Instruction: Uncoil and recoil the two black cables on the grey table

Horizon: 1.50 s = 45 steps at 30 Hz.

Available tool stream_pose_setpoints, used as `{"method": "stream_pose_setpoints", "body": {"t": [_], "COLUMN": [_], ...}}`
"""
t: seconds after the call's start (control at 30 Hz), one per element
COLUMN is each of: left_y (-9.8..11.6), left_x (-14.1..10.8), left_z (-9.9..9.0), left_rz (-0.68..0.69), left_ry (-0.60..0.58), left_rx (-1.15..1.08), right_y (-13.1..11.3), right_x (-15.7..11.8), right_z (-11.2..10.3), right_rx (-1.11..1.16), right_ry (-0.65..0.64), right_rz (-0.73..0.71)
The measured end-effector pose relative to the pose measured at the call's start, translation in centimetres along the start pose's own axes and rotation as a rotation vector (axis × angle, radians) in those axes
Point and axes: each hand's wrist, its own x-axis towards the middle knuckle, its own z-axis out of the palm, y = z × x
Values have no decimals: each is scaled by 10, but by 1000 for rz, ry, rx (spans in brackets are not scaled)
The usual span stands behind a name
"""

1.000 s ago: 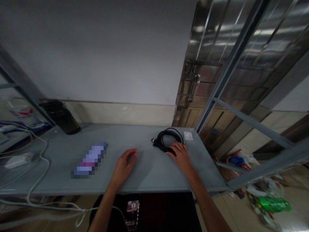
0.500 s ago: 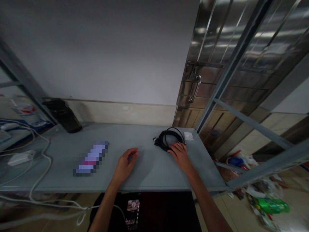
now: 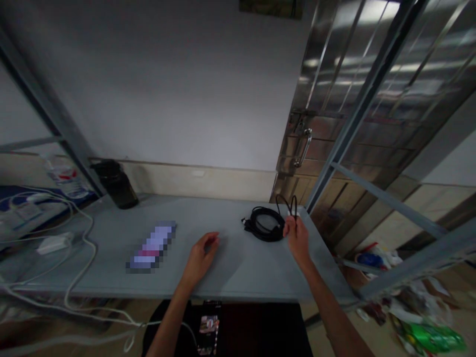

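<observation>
On the right part of the grey desk (image 3: 226,277) lies a coiled black cable (image 3: 256,230), with a plug end at its left side. My right hand (image 3: 297,238) is closed around a part of this cable at the coil's right edge. Thin loops of it stick up above my fingers. My left hand (image 3: 199,258) rests on the desk left of the coil, loosely curled, thumb apart from the fingers and nothing in it. A white scrap (image 3: 293,213) is mostly hidden behind my right hand.
A phone with a blurred screen (image 3: 152,245) lies left of my left hand. Behind it stands a dark bottle (image 3: 117,186). White cords (image 3: 87,238) and a white adapter (image 3: 55,243) are at the left. A metal post (image 3: 334,153) rises at the desk's right corner.
My right hand has gone from lying over the coil to gripping part of the cable and drawing it up and right. The left hand stays in place; the view has shifted slightly.
</observation>
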Motion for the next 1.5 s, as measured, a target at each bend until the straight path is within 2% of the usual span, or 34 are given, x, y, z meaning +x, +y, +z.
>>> {"method": "stream_pose_setpoints", "body": {"t": [0.07, 0.17, 0.3, 0.37, 0.5, 0.57, 0.67, 0.77, 0.87, 0.97, 1.07, 1.2, 1.3, 1.43, 1.5], "left_y": [0, -1, 1, 4, 12, 15, 18, 19, 24, 30, 32, 27, 25, 23, 20], "left_x": [0, -1, -1, -2, -5, -6, -7, -6, -4, -6, -7, -8, -8, -9, -8], "left_z": [-1, -1, -2, -2, -4, -6, -10, -13, -15, -15, -13, -11, -11, -14, -14], "left_rz": [3, 1, -1, 0, 8, 14, 15, 7, 11, -27, -106, -173, -210, -261, -292], "left_ry": [-6, -6, -8, -19, -68, -101, -223, -369, -424, -379, -309, -179, -105, -17, 37], "left_rx": [-11, -27, -47, -58, -75, -81, -122, -189, -270, -324, -329, -339, -356, -387, -409], "right_y": [-27, -82, -168, -203, -246, -259, -271, -269, -249, -215, -179, -141, -118, -87, -74], "right_x": [29, 79, 138, 157, 174, 173, 162, 135, 99, 60, 21, -33, -70, -110, -124], "right_z": [-10, -28, -46, -47, -35, -25, -7, 19, 49, 72, 78, 56, 27, -25, -59], "right_rx": [101, 232, 600, 672, 731, 754, 804, 815, 783, 738, 644, 426, 279, 178, 105], "right_ry": [73, 147, 280, 261, 255, 268, 295, 265, 173, 53, -194, -476, -565, -413, -240], "right_rz": [40, 37, -119, -202, -322, -342, -317, -212, -59, 94, 210, 227, 273, 425, 481]}}
